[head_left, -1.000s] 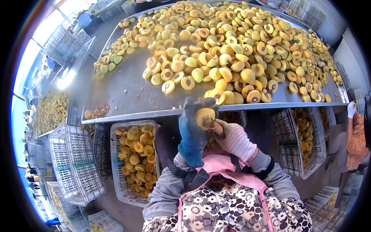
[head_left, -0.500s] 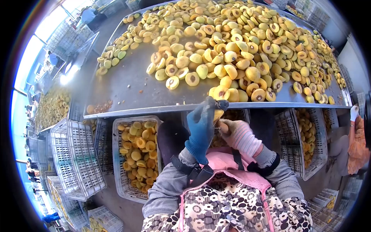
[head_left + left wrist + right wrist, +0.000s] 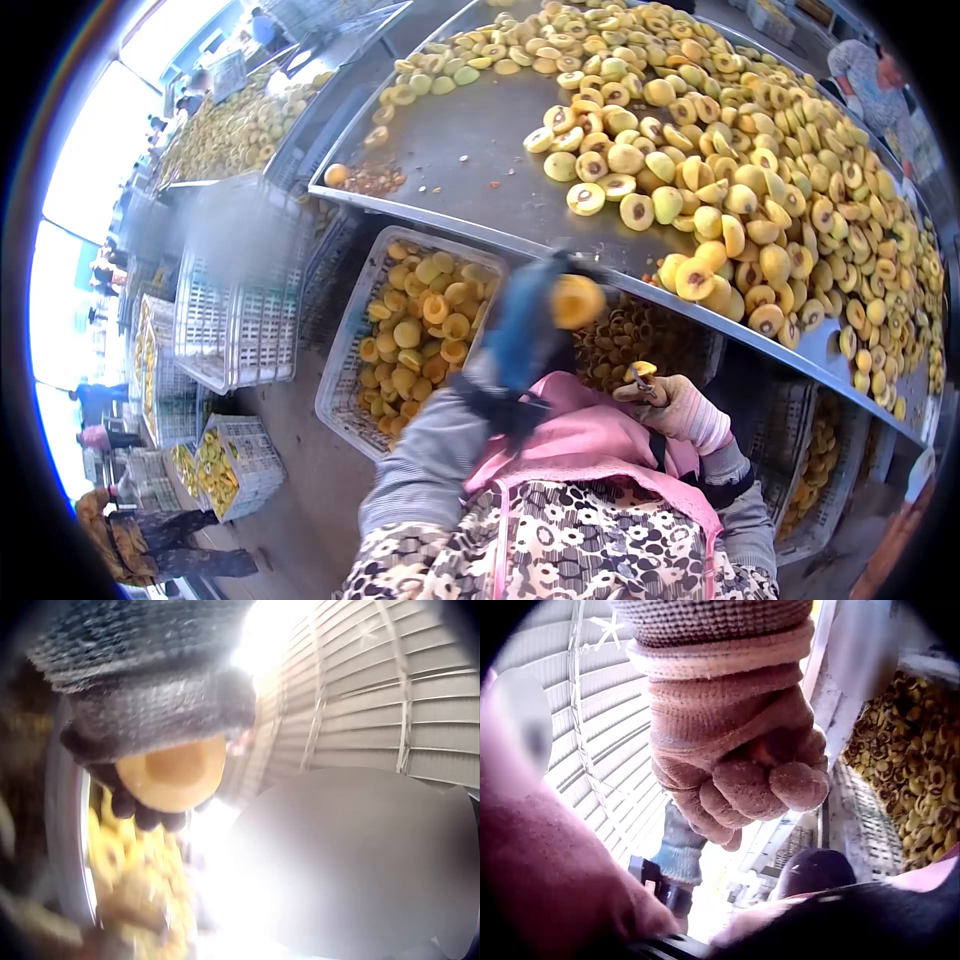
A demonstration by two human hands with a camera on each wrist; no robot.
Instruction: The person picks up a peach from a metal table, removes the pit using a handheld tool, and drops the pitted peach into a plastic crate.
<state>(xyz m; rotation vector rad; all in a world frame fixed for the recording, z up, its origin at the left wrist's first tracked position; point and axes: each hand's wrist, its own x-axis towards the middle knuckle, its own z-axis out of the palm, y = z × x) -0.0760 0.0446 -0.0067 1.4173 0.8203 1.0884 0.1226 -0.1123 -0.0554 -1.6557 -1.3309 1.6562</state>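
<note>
In the head view my left hand (image 3: 525, 325), in a blue glove and blurred, holds a pitted peach half (image 3: 577, 302) above the gap between the crate and the table edge. The left wrist view shows the peach half (image 3: 174, 775) with its hollow cut face, gloved fingers round its back. My right hand (image 3: 675, 408), in a striped glove, grips a small hand tool (image 3: 652, 392) low in front of the apron. A yellow bit of peach (image 3: 641, 370) sits at the tool's tip. The right wrist view shows the right hand (image 3: 739, 761) with curled fingers, the tool mostly hidden.
A metal table (image 3: 450, 130) bears a big heap of peach halves (image 3: 760, 180). At the left stands a white crate (image 3: 335, 385) of pitted halves; under the table edge lie dark pits (image 3: 650, 335). Stacked crates (image 3: 235, 330) stand farther left. Other people are about.
The view has turned left. My hands, together at the peach half before, are now apart: the left has moved toward the crate with the peach half, the right lower with the tool.
</note>
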